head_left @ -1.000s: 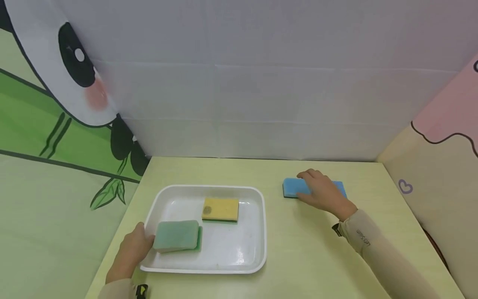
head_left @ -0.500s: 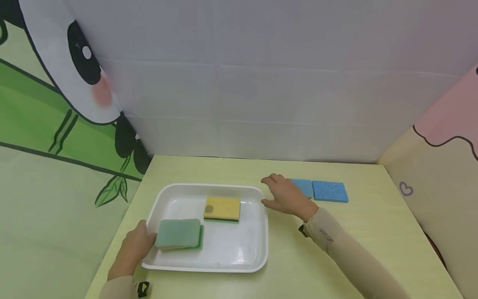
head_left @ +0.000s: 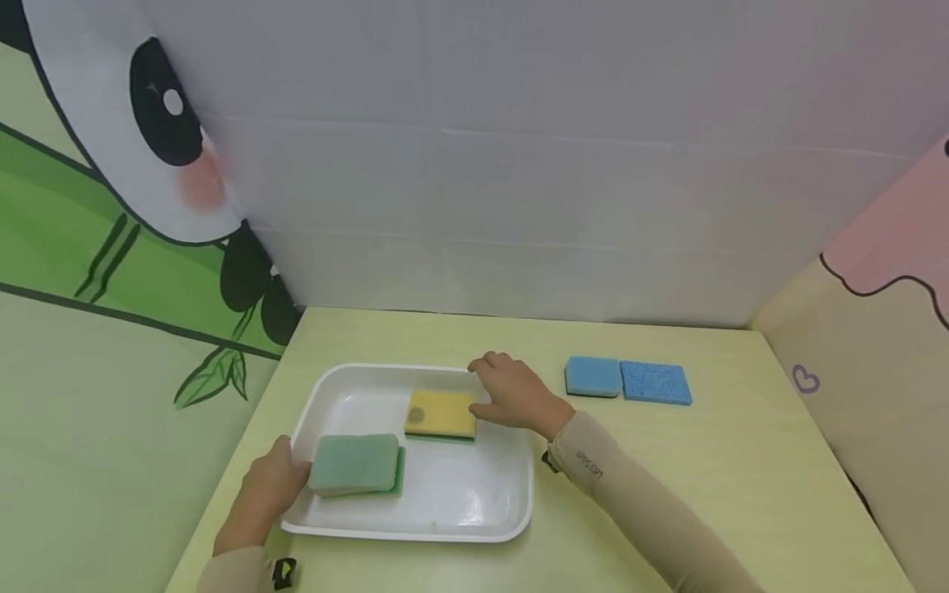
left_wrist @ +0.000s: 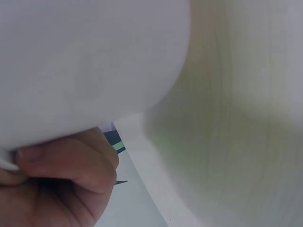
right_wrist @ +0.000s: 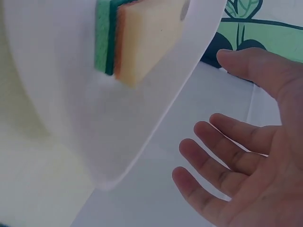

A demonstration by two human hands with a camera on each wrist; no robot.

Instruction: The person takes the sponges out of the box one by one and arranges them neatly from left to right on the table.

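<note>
My left hand (head_left: 268,490) grips the left rim of a white tray (head_left: 437,506); the left wrist view shows its curled fingers pinching the rim. Over the tray's right side hovers my right hand (head_left: 515,395), fingers spread and holding nothing. Its fingertips are close to a yellow sponge (head_left: 439,410), which lies in the tray at the back. That sponge has a green layer beneath, and the right wrist view shows it apart from the hand. At the tray's left lies a pale green sponge (head_left: 354,463), resting on a darker green piece that is mostly hidden.
Right of the tray, a light blue sponge (head_left: 593,375) with a dark underside lies beside a flat blue sponge (head_left: 656,383) with a speckled top. They rest on a pale yellow table (head_left: 630,445), which ends at a white back wall (head_left: 519,247).
My right hand has left the blue sponges and moved leftward, over the tray near the yellow sponge. Both blue sponges are now uncovered. My left hand has stayed on the tray's rim.
</note>
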